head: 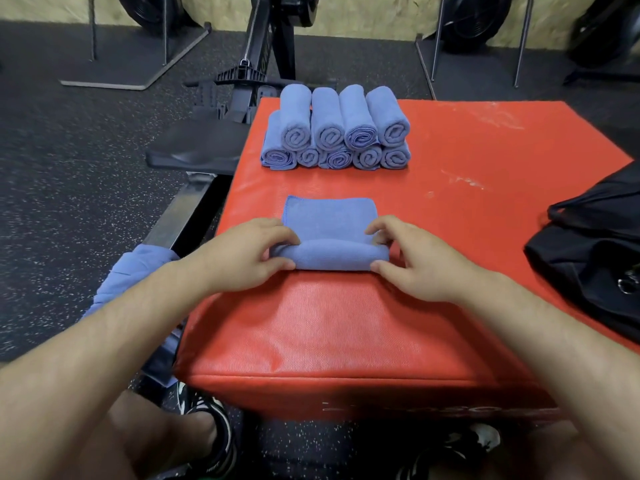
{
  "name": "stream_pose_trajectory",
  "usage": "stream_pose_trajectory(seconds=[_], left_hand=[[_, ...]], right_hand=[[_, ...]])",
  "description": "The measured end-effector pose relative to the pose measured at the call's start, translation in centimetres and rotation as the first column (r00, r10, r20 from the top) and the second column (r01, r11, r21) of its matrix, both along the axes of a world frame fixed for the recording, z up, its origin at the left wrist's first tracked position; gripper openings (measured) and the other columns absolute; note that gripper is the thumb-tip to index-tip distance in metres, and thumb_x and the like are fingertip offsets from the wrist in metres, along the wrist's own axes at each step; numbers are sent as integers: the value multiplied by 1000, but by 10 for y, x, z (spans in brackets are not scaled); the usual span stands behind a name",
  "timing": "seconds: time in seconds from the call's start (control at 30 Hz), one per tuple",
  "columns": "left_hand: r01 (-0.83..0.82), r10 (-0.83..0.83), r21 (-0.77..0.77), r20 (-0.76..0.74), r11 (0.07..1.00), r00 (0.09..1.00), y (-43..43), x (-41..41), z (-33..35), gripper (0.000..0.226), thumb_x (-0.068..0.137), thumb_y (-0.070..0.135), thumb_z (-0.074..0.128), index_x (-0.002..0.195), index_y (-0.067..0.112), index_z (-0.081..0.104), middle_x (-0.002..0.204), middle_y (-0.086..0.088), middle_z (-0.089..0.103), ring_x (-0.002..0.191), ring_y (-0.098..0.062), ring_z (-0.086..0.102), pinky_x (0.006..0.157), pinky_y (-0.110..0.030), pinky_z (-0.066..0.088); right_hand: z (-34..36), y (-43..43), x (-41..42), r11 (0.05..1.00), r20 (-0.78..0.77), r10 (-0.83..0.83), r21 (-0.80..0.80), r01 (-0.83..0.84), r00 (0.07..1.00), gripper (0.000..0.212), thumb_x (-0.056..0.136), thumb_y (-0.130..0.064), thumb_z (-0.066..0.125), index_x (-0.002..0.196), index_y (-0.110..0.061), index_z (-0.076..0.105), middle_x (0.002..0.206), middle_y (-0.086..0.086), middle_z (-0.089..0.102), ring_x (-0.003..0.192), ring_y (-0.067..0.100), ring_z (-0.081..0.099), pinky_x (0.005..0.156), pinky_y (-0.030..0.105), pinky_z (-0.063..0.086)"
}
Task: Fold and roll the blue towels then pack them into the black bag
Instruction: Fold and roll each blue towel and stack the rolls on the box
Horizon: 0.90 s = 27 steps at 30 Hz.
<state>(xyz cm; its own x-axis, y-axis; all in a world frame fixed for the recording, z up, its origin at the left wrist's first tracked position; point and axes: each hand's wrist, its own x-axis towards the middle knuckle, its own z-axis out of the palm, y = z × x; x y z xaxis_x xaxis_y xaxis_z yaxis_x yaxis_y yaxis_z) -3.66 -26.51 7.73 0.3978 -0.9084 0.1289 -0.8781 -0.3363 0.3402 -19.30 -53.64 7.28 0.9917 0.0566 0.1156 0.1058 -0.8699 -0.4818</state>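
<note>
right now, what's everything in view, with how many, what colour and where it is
rolled towels: nine, blue, stacked in two rows at the box's far side
half-rolled towel: one, blue, box's near side, between the hands
loose towels: count unclear, blue, left of the box
bag: one, black, box's right edge
box: one, red, on the speckled floor
exercise machine: one, black, behind the box, left
left hand: one, pinches the roll's left end
right hand: one, pinches the roll's right end
</note>
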Motion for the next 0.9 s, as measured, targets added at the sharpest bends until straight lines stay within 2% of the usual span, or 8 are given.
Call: stream_pose_trajectory(seconds=[0.07,0.17,0.3,0.43,0.53,0.6,0.73,0.9], left_hand=[[-40,42,15,-141,999,989,1,-1,5,24,91,25,71,114,26,65,96,12,65,84,-6,56,78,-24,44],[-82,81,2,-213,997,974,2,-1,5,20,94,23,66,111,32,61,91,9,65,77,-3,55,72,-24,43],[-22,23,-96,9,995,1000,-3,0,-1,16,94,20,61,109,25,63,100,7,54,90,-12,48,85,-31,41],[20,6,-119,218,993,976,-9,0,-3,22,90,9,57,105,20,68,101,1,59,88,-25,53,78,-42,48],[26,0,-104,235,994,972,-9,3,-4,20,94,28,58,110,20,67,104,1,60,91,-24,57,79,-43,50],[-14,19,-26,224,1000,974,-7,8,-9,42,91,49,63,122,20,62,113,1,59,99,-23,57,84,-42,50],[-59,55,25,150,998,987,-10,15,-18,59,82,47,73,132,21,57,120,0,58,109,-25,56,91,-48,49],[-51,74,133,-172,990,982,-12,19,-2,68,77,70,47,130,29,62,116,12,60,111,-11,54,103,-44,41]], right_hand=[[5,-1,-2,998,-90,8,69,-2,996,35,88,-23,67,116,-30,47,94,-8,62,73,1,54,69,20,42],[5,1,-1,998,-137,-2,62,11,991,19,92,-21,62,109,-25,54,89,-5,61,77,13,54,76,37,46],[0,3,4,999,71,1,-51,3,997,14,93,-22,58,106,-21,62,110,-5,53,105,18,47,98,32,39],[5,10,8,988,202,38,-157,-6,979,13,92,-14,59,99,-24,60,103,-11,55,99,17,49,88,39,46],[5,11,7,964,171,46,-265,1,984,22,87,-34,63,106,-23,58,106,-9,57,101,19,50,88,38,47],[1,8,8,948,109,17,-318,19,994,42,82,-43,69,117,-23,56,116,-7,58,108,21,50,91,37,46],[0,5,13,976,76,-24,-213,40,997,47,79,-30,71,123,-22,55,117,-4,61,108,21,53,93,38,47],[12,0,12,999,-106,-50,-3,50,993,34,72,-36,62,104,-33,52,94,-8,65,86,19,60,79,40,51]])
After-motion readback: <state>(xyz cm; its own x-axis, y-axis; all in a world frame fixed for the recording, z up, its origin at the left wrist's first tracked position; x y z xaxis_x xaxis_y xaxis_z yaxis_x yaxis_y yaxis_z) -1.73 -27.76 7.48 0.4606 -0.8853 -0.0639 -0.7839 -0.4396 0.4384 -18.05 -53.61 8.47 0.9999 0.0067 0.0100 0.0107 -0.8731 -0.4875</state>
